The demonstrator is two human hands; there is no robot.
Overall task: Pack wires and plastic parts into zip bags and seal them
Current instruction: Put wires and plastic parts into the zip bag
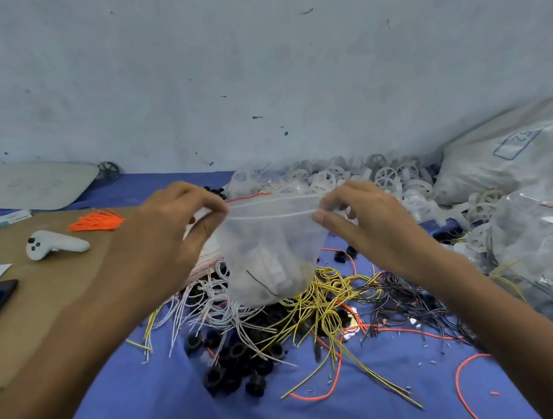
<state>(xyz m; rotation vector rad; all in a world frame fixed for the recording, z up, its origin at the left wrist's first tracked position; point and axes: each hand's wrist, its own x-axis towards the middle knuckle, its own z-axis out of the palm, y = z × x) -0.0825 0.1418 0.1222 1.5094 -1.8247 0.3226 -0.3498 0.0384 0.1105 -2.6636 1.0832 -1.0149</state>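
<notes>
Zip bag (272,252) held up by its top corners, above the loose wires (328,301).
Its left corner is pinched by the curled fingers (213,202) of the left hand (171,231); the bag (white plastic parts are seen through it) is hung between both hands, its zip strip stretched level; the right corner is pinched between thumb and forefinger of the right hand (365,222).
</notes>
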